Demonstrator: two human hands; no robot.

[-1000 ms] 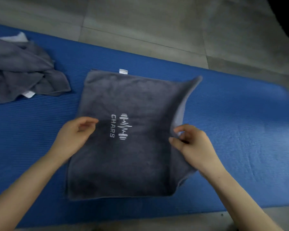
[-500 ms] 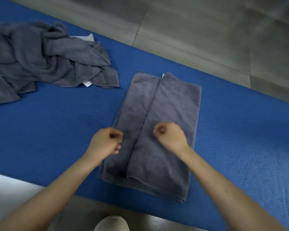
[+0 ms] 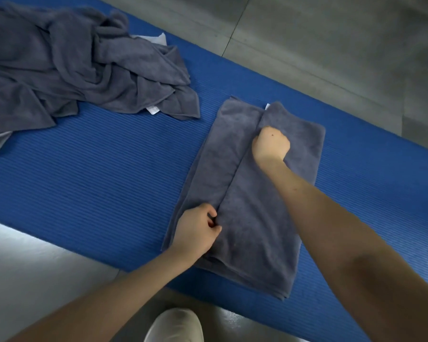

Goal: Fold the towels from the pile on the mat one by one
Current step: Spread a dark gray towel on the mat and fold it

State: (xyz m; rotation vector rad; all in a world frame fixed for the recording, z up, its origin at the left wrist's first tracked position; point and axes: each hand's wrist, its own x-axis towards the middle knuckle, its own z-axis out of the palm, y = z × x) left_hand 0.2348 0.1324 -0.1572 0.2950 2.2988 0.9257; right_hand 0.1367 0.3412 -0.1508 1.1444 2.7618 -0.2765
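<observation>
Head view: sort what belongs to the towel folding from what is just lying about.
Job: folded grey towel; pile of grey towels; blue mat; left hand, fingers pinching the towel's flap edge; right hand, curled at the flap's far end.
Lying about: white shoe; grey floor.

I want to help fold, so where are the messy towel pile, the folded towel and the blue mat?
messy towel pile [image 3: 84,70]: head view, middle of the crumpled grey cloth.
folded towel [image 3: 257,230]: head view, its top flap between the arms.
blue mat [image 3: 109,181]: head view, bare part left of the folded towel.
</observation>
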